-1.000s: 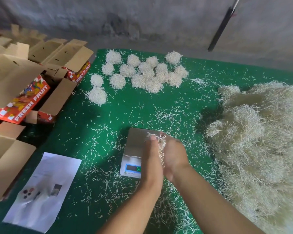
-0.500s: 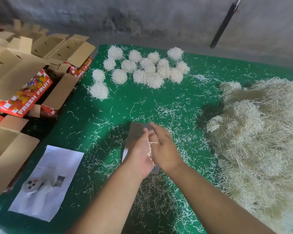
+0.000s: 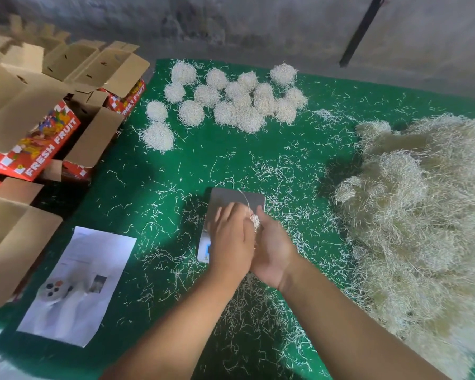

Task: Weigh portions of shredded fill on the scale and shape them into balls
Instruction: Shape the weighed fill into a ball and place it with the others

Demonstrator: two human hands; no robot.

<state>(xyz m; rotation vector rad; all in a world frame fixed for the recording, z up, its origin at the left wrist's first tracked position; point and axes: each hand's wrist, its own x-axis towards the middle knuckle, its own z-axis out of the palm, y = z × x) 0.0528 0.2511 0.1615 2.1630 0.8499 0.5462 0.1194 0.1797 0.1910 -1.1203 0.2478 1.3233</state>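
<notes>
Nearest the camera, the left hand [image 3: 231, 237] and right hand [image 3: 272, 248] are pressing palm to palm around a small portion of shredded fill [image 3: 254, 219], fingers fairly straight, apparently rolling it; the shaping step seems to be under way above the scale [image 3: 235, 200], whose platform is sitting bare; next, the ball probably wants setting down with the finished balls [image 3: 231, 102] farther back; the loose fill heap [image 3: 428, 215] is lying to the right.

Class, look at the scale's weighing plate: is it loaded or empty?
Empty. The visible part of the scale plate shows bare grey metal with a stray strand; the portion is pressed between both hands above it.
</notes>
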